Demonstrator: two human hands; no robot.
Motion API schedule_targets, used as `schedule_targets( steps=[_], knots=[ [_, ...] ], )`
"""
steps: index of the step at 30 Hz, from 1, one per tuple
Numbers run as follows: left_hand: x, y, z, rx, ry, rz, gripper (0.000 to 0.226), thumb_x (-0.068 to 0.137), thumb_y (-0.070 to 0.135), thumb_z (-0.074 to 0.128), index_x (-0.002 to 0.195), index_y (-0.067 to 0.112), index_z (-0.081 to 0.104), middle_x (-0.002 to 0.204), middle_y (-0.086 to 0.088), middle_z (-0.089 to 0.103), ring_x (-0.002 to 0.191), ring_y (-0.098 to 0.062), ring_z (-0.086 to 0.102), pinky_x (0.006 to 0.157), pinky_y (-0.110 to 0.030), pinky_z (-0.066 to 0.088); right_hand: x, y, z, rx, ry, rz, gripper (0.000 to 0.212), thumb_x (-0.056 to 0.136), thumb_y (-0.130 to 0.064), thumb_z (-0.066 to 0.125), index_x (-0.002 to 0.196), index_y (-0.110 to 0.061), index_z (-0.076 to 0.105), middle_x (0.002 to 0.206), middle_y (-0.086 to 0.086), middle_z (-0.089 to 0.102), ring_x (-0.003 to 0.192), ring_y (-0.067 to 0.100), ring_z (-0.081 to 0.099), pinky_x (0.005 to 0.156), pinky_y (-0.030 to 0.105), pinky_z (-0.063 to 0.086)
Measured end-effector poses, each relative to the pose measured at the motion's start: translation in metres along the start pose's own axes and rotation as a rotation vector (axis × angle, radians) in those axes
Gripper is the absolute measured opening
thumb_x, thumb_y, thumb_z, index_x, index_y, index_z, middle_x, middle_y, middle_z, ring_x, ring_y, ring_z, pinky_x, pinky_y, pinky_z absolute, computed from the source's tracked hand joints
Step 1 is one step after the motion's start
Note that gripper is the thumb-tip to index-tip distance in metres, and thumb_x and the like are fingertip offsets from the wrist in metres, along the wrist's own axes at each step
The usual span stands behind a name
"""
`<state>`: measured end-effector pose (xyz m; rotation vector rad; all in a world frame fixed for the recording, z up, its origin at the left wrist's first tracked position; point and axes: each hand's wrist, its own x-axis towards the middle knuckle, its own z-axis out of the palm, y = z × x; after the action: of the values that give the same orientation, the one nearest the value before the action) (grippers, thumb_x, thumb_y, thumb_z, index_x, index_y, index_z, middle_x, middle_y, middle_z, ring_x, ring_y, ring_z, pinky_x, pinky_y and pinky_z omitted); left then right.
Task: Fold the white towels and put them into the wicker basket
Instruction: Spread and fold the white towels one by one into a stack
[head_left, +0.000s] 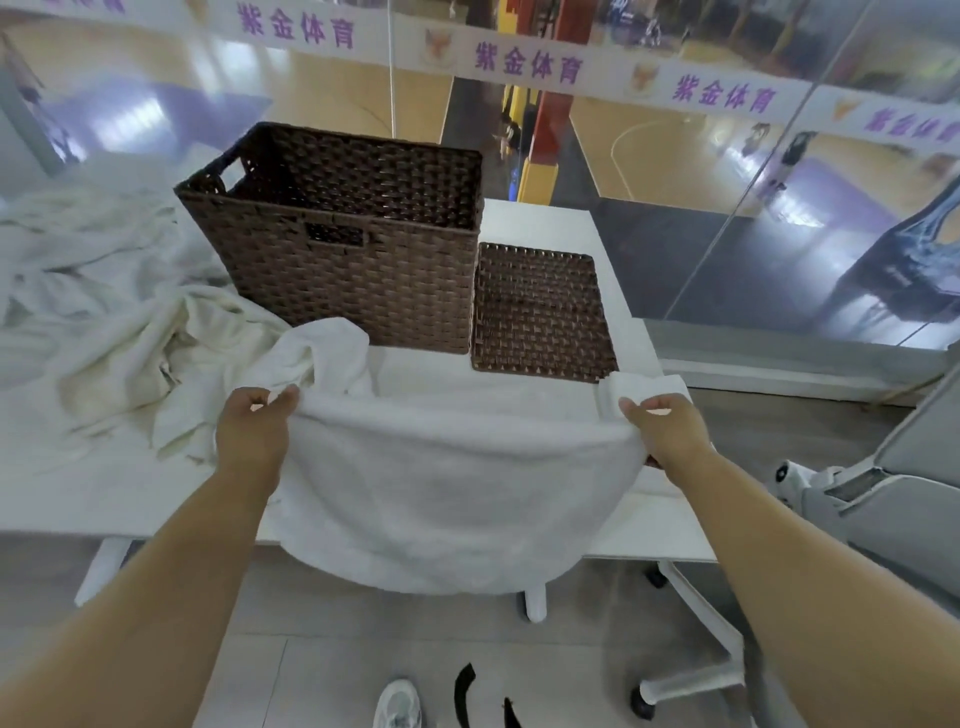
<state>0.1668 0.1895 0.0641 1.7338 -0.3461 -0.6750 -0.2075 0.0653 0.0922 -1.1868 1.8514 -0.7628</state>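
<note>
Your left hand (253, 426) and right hand (666, 427) each pinched an upper corner of the white towel (441, 483), which hung over the near edge of the white table (540, 218). Behind it stood the wicker basket (343, 244), its flat lid (540, 312) just beside it. More towels (104, 291) lay heaped left; a grey chair (883, 499) stood right.

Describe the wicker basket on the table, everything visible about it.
The wicker basket is a deep, dark brown rectangular box of woven strands, open-topped, with cut-out handle slots in its near and left walls. It stands upright on the white table, toward the far edge. No towel shows inside, though its floor is hidden. A flat woven panel of the same weave lies right beside it. Crumpled white towels lie against its left base. Neither hand touches it.
</note>
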Motion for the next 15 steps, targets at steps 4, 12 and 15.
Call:
schedule_targets(
  steps=[4,12,15],
  knots=[
    [-0.015,0.027,-0.003,0.042,0.037,0.047,0.031,0.081,0.029,0.072,0.097,0.012,0.053,0.096,-0.004,0.054,0.083,-0.025,0.052,0.072,-0.035,0.046,-0.004,-0.027,-0.029,0.311,-0.169,-0.006,0.035,0.083,-0.018,0.072,0.112,-0.012,0.054,0.106,0.009,0.060,0.082,0.018,0.060,0.064,0.028,0.050],
    [-0.042,0.072,-0.023,-0.020,0.049,0.184,0.017,0.082,0.027,0.067,0.098,0.025,0.067,0.113,-0.006,0.065,0.098,-0.021,0.060,0.093,-0.043,0.051,-0.018,-0.049,-0.065,0.012,-0.022,-0.315,0.032,0.080,-0.006,0.072,0.112,-0.007,0.068,0.099,0.012,0.066,0.082,0.020,0.056,0.085,0.037,0.050],
    [-0.057,0.087,-0.028,-0.046,0.033,0.243,0.011,0.085,0.026,0.062,0.093,0.030,0.068,0.110,-0.001,0.066,0.097,-0.018,0.058,0.094,-0.045,0.050,-0.026,-0.059,-0.073,0.035,0.015,-0.370,0.016,0.086,-0.009,0.066,0.101,-0.007,0.071,0.088,0.009,0.064,0.073,0.021,0.053,0.076,0.036,0.050]
  ],
)
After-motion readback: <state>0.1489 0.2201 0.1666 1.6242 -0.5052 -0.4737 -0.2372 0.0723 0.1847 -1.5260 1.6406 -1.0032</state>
